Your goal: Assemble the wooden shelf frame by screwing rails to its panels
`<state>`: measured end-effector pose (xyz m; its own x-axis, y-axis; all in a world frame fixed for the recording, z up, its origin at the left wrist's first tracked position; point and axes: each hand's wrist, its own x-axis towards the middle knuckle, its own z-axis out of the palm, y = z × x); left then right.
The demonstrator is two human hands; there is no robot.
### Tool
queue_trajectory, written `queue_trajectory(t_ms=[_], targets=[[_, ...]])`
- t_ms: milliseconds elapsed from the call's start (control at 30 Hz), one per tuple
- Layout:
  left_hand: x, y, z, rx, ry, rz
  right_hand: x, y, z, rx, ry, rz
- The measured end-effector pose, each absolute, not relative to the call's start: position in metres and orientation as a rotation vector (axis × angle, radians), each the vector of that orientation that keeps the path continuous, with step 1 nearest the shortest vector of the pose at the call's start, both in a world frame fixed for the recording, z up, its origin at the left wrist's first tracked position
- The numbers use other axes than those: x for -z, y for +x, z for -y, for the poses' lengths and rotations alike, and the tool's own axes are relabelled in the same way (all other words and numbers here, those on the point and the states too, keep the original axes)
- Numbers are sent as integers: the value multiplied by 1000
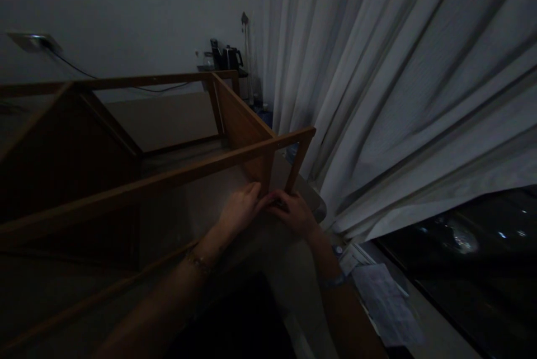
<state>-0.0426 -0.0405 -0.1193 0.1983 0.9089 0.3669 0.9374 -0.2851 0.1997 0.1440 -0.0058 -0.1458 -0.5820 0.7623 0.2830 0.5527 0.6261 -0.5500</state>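
A wooden frame (205, 164) with long rails and cross panels lies across a pale table (321, 208) in dim light. My left hand (241, 208) is closed at the low end of a wooden cross panel (241, 113). Beside it, my right hand (296, 213) has its fingers bent together, close to the foot of a short wooden post (297, 166). The fingertips of both hands meet between panel and post. Whatever they pinch there is too dark and small to make out.
White curtains (377, 96) hang along the right, close to the table's rounded corner. A black kettle (230, 58) and a glass jar (208, 60) stand at the back. Papers (386, 303) lie low on the right. A cable (75, 68) runs from a wall socket (31, 41).
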Motion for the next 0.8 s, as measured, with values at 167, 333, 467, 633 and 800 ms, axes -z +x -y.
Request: queue_trajectory(t_ms=[167, 333, 467, 633, 800], targets=[[115, -40, 41, 638, -2409, 1824, 159, 156, 14, -561, -1030, 2200], [115, -39, 40, 628, -2408, 1820, 161, 156, 7, -546, -948, 2305], [118, -39, 39, 648, -2404, 1805, 150, 150, 0, -581, -942, 2378], [119, -39, 37, 691, -2432, 1813, 146, 144, -4, -581, -964, 2406], [117, -38, 38, 684, -2447, 1831, 148, 143, -5, -580, -967, 2384]])
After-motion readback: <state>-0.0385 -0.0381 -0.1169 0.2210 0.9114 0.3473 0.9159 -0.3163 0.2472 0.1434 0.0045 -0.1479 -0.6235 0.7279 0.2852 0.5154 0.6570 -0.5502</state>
